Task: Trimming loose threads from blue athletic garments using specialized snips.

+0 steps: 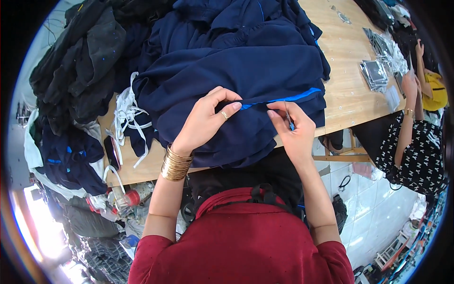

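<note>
A folded edge of navy cloth (189, 80) is pinched between the thumb and forefinger of the left hand (204, 117), at the near side of a broad heap spread over a wooden table (347, 97). A bright blue strip (299, 95) is exposed along that edge, extended from the left fingertips toward the right. A small slim tool (289, 117), marked with blue at its lower end, is held within the curled right hand (294, 132). The right thumb and forefinger are brought close together beside the strip; whether cloth is gripped between them cannot be told.

The left wrist is circled by a stack of gold-coloured bangles (176, 164), and a maroon shirt (257, 241) is worn. To the left, black garments (94, 57) are heaped beside the navy cloth, with white cords (126, 111) tangled at the table's near edge. Flat packets in clear wrapping (375, 75) are laid out on the right part of the table. Farther right, a black-and-white patterned top (411, 154) is worn by one co-worker, and yellow (434, 91) is worn by another. Below, the floor (371, 208) is covered in pale tiles.
</note>
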{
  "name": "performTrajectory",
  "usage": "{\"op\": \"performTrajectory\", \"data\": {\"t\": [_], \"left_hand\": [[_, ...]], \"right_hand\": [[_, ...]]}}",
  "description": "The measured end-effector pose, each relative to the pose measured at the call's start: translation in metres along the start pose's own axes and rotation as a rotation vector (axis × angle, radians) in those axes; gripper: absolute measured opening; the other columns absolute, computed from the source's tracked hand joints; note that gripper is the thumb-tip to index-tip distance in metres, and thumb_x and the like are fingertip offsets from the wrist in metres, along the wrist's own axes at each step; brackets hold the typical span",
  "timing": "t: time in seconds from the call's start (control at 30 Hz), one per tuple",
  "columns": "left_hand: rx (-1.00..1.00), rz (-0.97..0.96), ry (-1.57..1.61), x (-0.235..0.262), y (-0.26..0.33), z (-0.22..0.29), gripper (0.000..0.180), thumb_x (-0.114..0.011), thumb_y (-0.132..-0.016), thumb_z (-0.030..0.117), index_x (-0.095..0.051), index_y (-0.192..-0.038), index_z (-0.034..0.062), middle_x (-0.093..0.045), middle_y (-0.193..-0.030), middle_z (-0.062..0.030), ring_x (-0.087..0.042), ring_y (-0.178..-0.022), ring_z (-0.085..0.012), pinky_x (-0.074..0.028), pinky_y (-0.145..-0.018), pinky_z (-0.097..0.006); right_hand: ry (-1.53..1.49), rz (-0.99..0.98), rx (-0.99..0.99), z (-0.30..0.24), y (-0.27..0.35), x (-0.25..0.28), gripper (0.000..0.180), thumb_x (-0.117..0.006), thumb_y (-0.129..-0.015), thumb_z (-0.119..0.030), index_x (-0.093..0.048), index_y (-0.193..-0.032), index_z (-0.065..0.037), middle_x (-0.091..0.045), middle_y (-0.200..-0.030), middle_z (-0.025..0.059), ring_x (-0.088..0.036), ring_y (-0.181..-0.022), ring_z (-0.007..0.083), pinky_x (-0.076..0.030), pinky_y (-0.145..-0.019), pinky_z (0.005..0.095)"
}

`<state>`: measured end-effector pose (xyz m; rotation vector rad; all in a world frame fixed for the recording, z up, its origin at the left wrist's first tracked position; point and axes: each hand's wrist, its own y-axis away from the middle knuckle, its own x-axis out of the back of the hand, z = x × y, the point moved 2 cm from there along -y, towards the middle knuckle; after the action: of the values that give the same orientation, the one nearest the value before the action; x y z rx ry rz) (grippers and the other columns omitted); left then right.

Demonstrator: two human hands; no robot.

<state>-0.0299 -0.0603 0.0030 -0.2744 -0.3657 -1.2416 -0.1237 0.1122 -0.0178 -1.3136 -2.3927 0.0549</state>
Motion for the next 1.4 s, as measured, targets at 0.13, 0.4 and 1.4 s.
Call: {"op": "performTrajectory", "data": {"t": [0.13,0.4,1.4], "left_hand": [[0.077,-0.013,0.079,0.001,0.002,0.004,0.017,-0.059,-0.086,0.012,-0.058,-0.093,-0.0023,-0.052,-0.079,-0.0036,-0.049,-0.073,-0.0102,-0.039,-0.068,-0.023],[0.101,-0.026,0.198,-0.001,0.006,0.0,0.017,-0.059,-0.085,0.012,-0.059,-0.094,-0.0028,-0.055,-0.082,-0.0042,-0.051,-0.076,-0.0097,-0.041,-0.072,-0.023],[0.138,-0.038,0.182,-0.002,0.0,-0.005,0.023,-0.065,-0.076,0.009,-0.061,-0.096,-0.0018,-0.061,-0.085,-0.0053,-0.056,-0.079,-0.0116,-0.044,-0.076,-0.025]], "right_hand": [[-0.012,0.008,0.081,-0.01,0.001,-0.009,0.015,-0.067,-0.076,-0.001,-0.061,-0.09,-0.001,-0.062,-0.079,0.0073,-0.058,-0.064,0.0134,-0.046,-0.059,0.0226],[0.027,-0.042,0.27,-0.017,-0.008,-0.025,0.013,-0.067,-0.074,0.002,-0.062,-0.086,-0.001,-0.059,-0.074,0.0055,-0.053,-0.062,0.011,-0.042,-0.057,0.021],[0.234,-0.09,0.45,-0.008,-0.015,-0.029,0.025,-0.062,-0.067,0.005,-0.055,-0.089,-0.004,-0.051,-0.078,0.0066,-0.057,-0.059,0.0193,-0.046,-0.051,0.0267]]}}
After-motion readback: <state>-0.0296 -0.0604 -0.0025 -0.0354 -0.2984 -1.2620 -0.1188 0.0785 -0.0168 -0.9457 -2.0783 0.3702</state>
